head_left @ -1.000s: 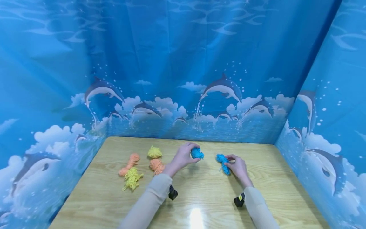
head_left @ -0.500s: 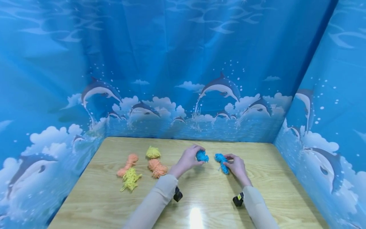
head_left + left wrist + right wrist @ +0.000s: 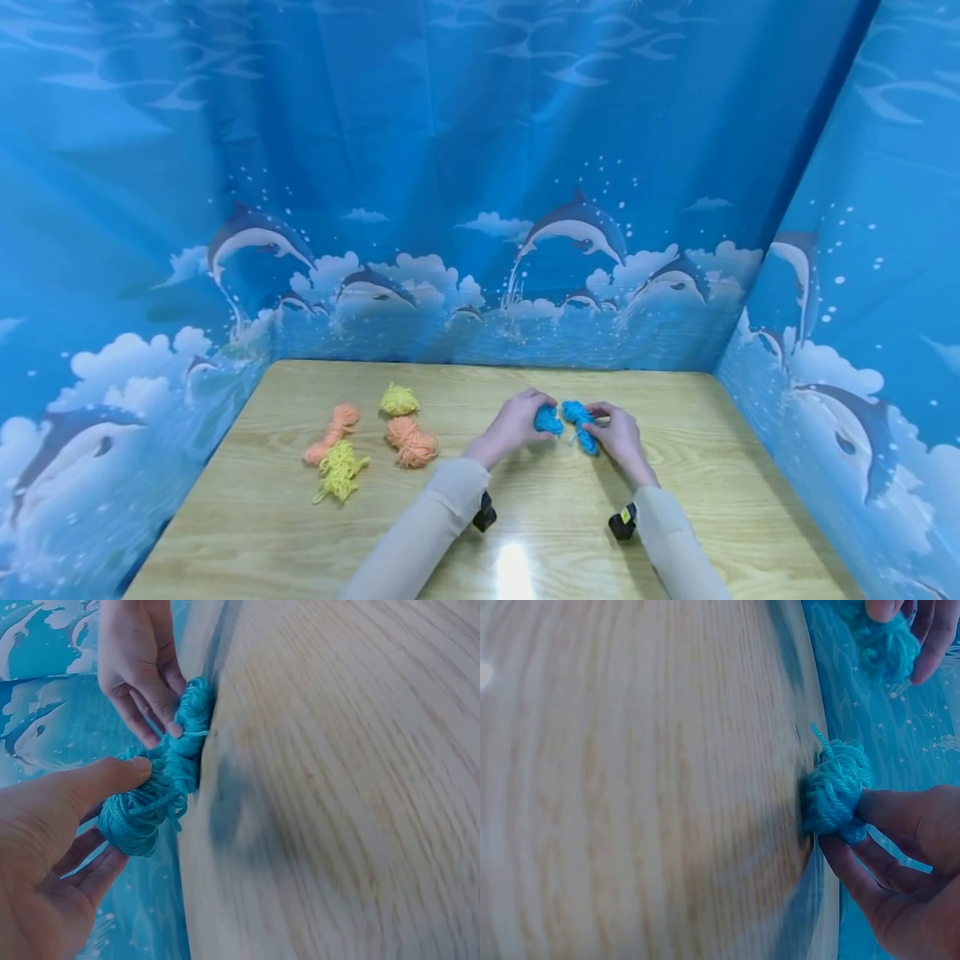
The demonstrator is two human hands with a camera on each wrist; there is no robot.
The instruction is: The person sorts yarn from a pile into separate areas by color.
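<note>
In my left hand (image 3: 513,427) is a small bundle of blue yarn (image 3: 548,421), pinched between thumb and fingers and held just above the table. The left wrist view shows this yarn bundle (image 3: 133,821) with the thumb on top. A second blue yarn bundle (image 3: 580,428), narrowed at its middle, lies on the table close to its right. The thumb and fingers of my right hand (image 3: 618,435) pinch its side; in the right wrist view that bundle (image 3: 832,787) rests on the wood. A small gap separates the two bundles in the head view.
To the left on the wooden table (image 3: 420,533) lie an orange yarn bundle (image 3: 331,434) with a loose yellow one (image 3: 340,472) against it. Beside them sit a yellow bundle (image 3: 399,400) and an orange bundle (image 3: 412,442). A dolphin-print curtain (image 3: 465,208) surrounds the table.
My left hand has carried its blue yarn bundle rightward, up close to the other blue bundle. The right hand keeps its hold with almost no movement. The head view has shifted slightly.
</note>
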